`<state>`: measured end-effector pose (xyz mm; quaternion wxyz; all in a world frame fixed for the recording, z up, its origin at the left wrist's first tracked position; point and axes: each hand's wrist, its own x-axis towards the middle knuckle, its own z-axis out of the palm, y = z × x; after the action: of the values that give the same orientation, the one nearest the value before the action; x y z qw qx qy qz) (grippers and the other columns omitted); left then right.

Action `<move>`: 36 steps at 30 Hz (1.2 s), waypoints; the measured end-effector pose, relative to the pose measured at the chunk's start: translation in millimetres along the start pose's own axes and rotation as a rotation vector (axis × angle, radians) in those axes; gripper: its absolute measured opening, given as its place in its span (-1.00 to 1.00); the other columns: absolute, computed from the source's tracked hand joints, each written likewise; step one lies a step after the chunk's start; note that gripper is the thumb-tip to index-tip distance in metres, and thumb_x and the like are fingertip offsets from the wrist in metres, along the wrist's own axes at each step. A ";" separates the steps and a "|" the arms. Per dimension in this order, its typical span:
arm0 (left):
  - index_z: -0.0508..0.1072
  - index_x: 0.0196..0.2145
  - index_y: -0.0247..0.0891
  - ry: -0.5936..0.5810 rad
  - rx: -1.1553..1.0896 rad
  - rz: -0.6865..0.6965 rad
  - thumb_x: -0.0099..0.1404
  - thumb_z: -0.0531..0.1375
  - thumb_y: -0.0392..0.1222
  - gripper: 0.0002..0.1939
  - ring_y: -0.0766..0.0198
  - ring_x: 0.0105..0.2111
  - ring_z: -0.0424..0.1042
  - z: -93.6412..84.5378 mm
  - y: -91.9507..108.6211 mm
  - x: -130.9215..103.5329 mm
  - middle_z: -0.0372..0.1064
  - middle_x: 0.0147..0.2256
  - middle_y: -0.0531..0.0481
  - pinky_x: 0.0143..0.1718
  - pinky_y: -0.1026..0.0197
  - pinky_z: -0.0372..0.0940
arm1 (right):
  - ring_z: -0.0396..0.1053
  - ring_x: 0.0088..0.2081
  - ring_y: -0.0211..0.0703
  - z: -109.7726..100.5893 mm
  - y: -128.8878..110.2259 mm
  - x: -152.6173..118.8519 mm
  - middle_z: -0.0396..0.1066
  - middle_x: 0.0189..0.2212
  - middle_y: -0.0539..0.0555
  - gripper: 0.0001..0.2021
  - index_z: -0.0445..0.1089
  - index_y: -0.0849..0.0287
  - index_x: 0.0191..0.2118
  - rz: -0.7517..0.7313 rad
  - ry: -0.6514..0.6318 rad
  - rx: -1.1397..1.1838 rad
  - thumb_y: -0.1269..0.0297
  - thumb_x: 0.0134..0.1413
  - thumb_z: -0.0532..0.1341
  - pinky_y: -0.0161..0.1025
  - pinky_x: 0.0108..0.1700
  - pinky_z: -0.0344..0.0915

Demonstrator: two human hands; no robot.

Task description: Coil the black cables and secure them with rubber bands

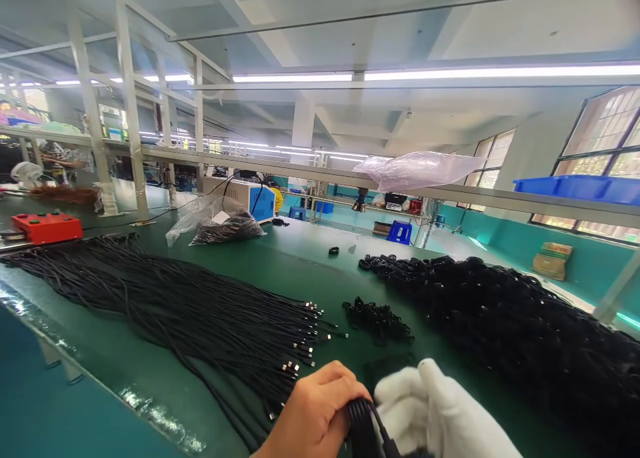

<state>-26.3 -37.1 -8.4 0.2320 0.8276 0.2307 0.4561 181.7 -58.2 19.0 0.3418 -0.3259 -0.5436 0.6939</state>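
My bare left hand (320,408) is closed around a coiled black cable (361,428) at the bottom middle of the view. Its fingers pinch the top of the loops. My right hand (435,405), in a white glove, is against the coil's right side with curled fingers, and a loose end of the cable runs down in front of it. The lower part of the coil is cut off by the frame edge. Left of my hands lies a wide bundle of straight black cables (200,305) with metal plugs at the near end. Small black loops (377,319) lie just beyond my hands.
A large heap of coiled black cables (500,318) covers the right of the green table (295,258). At the far left sits a red box (47,227). A plastic bag (225,225) and a white-blue machine (250,198) stand behind. An overhead shelf holds a blue tray (580,187).
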 end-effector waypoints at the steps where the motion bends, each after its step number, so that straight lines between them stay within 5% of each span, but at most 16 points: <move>1: 0.46 -0.29 -0.26 -0.031 0.018 -0.038 0.24 -0.03 -0.36 -0.73 0.30 -0.37 0.38 -3.3 3.4 3.1 0.37 -0.36 -0.07 -0.30 0.35 0.29 | 0.35 -0.09 0.08 -3.3 0.9 1.2 0.44 -0.20 0.22 -0.44 0.39 0.22 -0.06 -0.036 0.100 -0.054 -0.18 0.03 0.13 0.00 -0.01 0.21; 4: 0.48 -0.29 -0.27 -0.085 0.047 -0.104 0.22 -0.02 -0.38 -0.71 0.28 -0.34 0.39 -8.2 7.3 9.7 0.37 -0.33 -0.07 -0.29 0.34 0.28 | 0.20 0.06 0.17 -1.5 10.9 13.2 0.32 0.01 0.18 -0.31 0.30 0.05 0.09 -0.078 0.312 -0.317 0.07 -0.26 0.41 0.01 0.11 0.06; 7: 0.48 -0.31 -0.24 -0.089 0.009 -0.119 0.23 -0.01 -0.36 -0.73 0.30 -0.34 0.39 -7.4 4.0 12.5 0.38 -0.34 -0.03 -0.30 0.35 0.27 | 0.28 -0.10 0.12 12.1 20.5 34.0 0.37 -0.17 0.15 -0.35 0.36 0.13 0.00 -0.146 0.145 -0.363 0.06 -0.31 0.43 -0.01 0.00 0.17; 10: 0.49 -0.35 -0.24 -0.080 0.017 -0.168 0.25 -0.01 -0.34 -0.73 0.31 -0.37 0.38 -5.9 2.3 15.5 0.37 -0.37 -0.01 -0.32 0.35 0.25 | 0.31 -0.28 -0.04 22.9 24.3 52.4 0.32 -0.35 0.09 -0.44 0.39 0.25 -0.21 -0.291 -0.084 -0.122 -0.14 -0.23 0.32 -0.08 -0.20 0.27; 12: 0.49 -0.36 -0.25 -0.070 0.061 -0.215 0.24 -0.03 -0.35 -0.72 0.30 -0.37 0.37 -6.1 4.5 19.2 0.36 -0.38 -0.01 -0.33 0.33 0.24 | 0.31 -0.33 -0.10 25.5 26.4 58.9 0.31 -0.39 0.07 -0.49 0.37 0.26 -0.31 -0.328 -0.116 -0.002 -0.10 -0.28 0.36 -0.13 -0.27 0.30; 19: 0.42 -0.19 -0.21 -0.078 0.120 -0.549 0.10 0.09 -0.40 -0.69 0.32 -0.39 0.33 -11.4 7.3 30.2 0.36 -0.32 0.06 -0.36 0.33 0.21 | 0.45 -0.33 -0.05 17.1 48.1 58.4 0.43 -0.32 0.24 -0.49 0.34 0.35 -0.09 -0.063 -0.191 0.387 0.09 -0.12 0.33 -0.19 -0.40 0.41; 24: 0.41 -0.42 -0.23 -0.045 0.281 -0.606 0.07 0.07 -0.41 -0.83 0.30 -0.44 0.31 -3.7 -5.2 29.9 0.34 -0.47 0.09 -0.42 0.30 0.16 | 0.47 -0.24 0.07 10.3 62.2 63.9 0.45 -0.29 0.29 -0.55 0.39 0.37 -0.13 -0.037 -0.124 0.430 0.14 -0.09 0.33 -0.12 -0.34 0.45; 27: 0.39 -0.46 -0.25 -0.004 0.092 -0.743 0.03 0.10 -0.39 -0.88 0.31 -0.53 0.32 2.9 -10.3 32.0 0.30 -0.55 0.12 -0.50 0.31 0.19 | 0.46 -0.22 0.08 7.8 64.6 65.6 0.45 -0.27 0.28 -0.56 0.42 0.36 -0.16 -0.036 -0.095 0.443 0.11 -0.12 0.35 -0.14 -0.36 0.46; 31: 0.32 -0.48 -0.25 0.069 -0.188 -0.933 -0.05 0.09 -0.41 -0.87 0.38 -0.68 0.25 11.9 -17.6 30.7 0.21 -0.65 0.21 -0.65 0.36 0.16 | 0.46 -0.29 -0.01 8.7 64.3 65.9 0.44 -0.37 0.21 -0.64 0.44 0.37 -0.31 -0.034 -0.073 0.452 0.13 -0.15 0.36 -0.21 -0.40 0.45; 36: 0.28 -0.52 -0.23 0.091 -0.009 -0.931 -0.05 0.06 -0.45 -0.85 0.41 -0.64 0.21 20.5 -29.3 22.1 0.23 -0.65 0.21 -0.65 0.39 0.07 | 0.39 -0.50 -0.22 15.6 64.9 68.2 0.40 -0.49 0.15 -0.57 0.41 0.40 -0.21 -0.020 -0.119 0.414 0.12 -0.13 0.35 -0.33 -0.52 0.38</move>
<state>-3.1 -4.6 -21.3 0.4054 0.6141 0.5855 0.3401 123.3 -21.4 -46.8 0.3758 -0.2017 -0.4119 0.8053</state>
